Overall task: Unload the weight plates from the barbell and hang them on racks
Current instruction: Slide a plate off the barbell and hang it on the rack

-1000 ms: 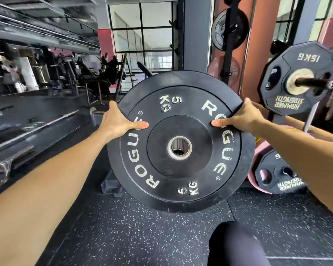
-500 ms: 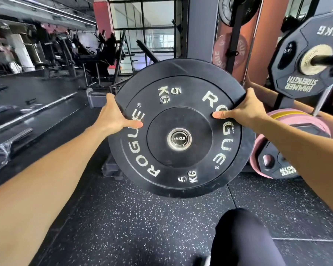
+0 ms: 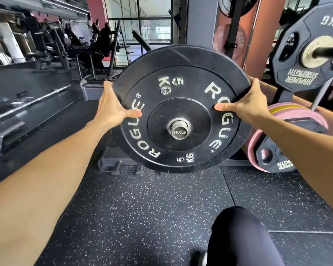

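Since a second ago the plate (image 3: 181, 110) has gone onto a peg (image 3: 179, 131): its centre hole, open before, now has a steel end marked 1500LB poking through it, and the plate sits higher and closer to the rack upright (image 3: 200, 22).

Your left hand (image 3: 112, 108) grips the plate's left edge, thumb flat across the face by the ROGUE lettering, fingers curled behind the rim. Your right hand (image 3: 246, 104) grips the right edge the same way, thumb on the face, fingers wrapped round the back. The black 5 KG plate stands upright, face toward you, clear of the floor (image 3: 142, 208).

Just right of your right forearm, pink plates (image 3: 288, 116) stand low on the rack with a black Hammer Strength plate (image 3: 277, 160) in front of them. Above them a 15 kg plate (image 3: 296, 60) hangs on a dark bar (image 3: 329, 51). Your knee (image 3: 238, 237) shows at the bottom. A barbell (image 3: 33, 102) lies on the platform to the far left.
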